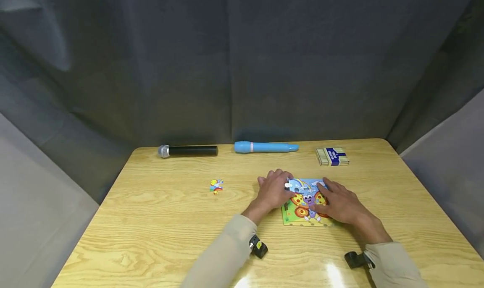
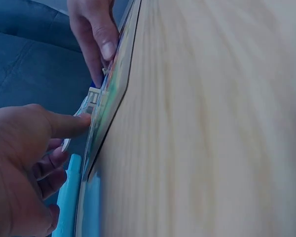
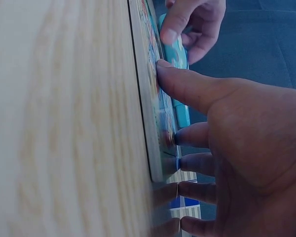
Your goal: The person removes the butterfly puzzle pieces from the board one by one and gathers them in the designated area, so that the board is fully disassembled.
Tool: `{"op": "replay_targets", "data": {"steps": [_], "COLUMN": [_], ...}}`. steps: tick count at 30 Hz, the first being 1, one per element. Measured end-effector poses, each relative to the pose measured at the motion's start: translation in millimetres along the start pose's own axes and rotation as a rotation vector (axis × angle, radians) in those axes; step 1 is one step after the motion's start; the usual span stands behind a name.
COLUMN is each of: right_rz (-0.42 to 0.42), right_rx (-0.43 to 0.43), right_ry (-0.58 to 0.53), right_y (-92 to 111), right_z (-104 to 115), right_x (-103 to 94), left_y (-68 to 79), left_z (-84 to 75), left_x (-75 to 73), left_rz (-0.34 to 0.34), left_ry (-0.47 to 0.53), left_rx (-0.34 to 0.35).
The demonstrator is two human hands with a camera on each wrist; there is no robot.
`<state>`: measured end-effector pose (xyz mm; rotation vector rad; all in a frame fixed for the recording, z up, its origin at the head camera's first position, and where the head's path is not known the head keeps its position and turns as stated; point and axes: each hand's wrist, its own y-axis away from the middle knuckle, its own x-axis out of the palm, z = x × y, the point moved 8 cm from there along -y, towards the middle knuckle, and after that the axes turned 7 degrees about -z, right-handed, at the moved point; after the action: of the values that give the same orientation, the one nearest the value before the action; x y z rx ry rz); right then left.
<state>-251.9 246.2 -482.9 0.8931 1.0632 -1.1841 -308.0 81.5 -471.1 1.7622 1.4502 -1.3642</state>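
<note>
A butterfly jigsaw puzzle point(image 1: 307, 217) lies flat on the table, with a purple-bodied butterfly on green and blue. At its upper left edge my left hand point(image 1: 273, 190) pinches a puzzle piece point(image 1: 288, 185) with a pale knob, thumb toward the picture. Most of that piece is hidden by the fingers. My right hand point(image 1: 342, 202) rests on the puzzle's right side, thumb on the butterfly and fingers spread along the upper right. In the right wrist view, the right thumb point(image 3: 182, 86) touches the picture surface, and the fingers reach past the puzzle's edge.
A small colourful loose puzzle piece point(image 1: 216, 185) lies to the left. Along the back are a black microphone point(image 1: 193, 150) with a silver head, a blue pen-shaped object point(image 1: 268, 147) and a bundle of pale sticks point(image 1: 332, 157) with a blue band. A dark curtain point(image 1: 230, 69) hangs behind.
</note>
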Motion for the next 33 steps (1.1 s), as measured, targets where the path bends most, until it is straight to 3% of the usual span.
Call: {"op": "replay_targets", "data": {"steps": [6, 13, 33], "right_rz": [-0.005, -0.014, -0.019], "right_rx": [0.003, -0.017, -0.023], "right_ry": [0.002, -0.014, -0.023], "right_y": [-0.8, -0.1, 0.3], "right_z": [-1.8, -1.5, -3.3], "right_x": [-0.1, -3.4, -4.6], "left_y": [2.2, 4.1, 12.2], "left_z": [8.3, 24.1, 89.8], "left_x": [-6.8, -13.6, -38.5], "left_rz": [-0.002, -0.012, -0.037], "left_ry": [0.017, 0.03, 0.022], "left_rx": [0.023, 0.003, -0.058]}}
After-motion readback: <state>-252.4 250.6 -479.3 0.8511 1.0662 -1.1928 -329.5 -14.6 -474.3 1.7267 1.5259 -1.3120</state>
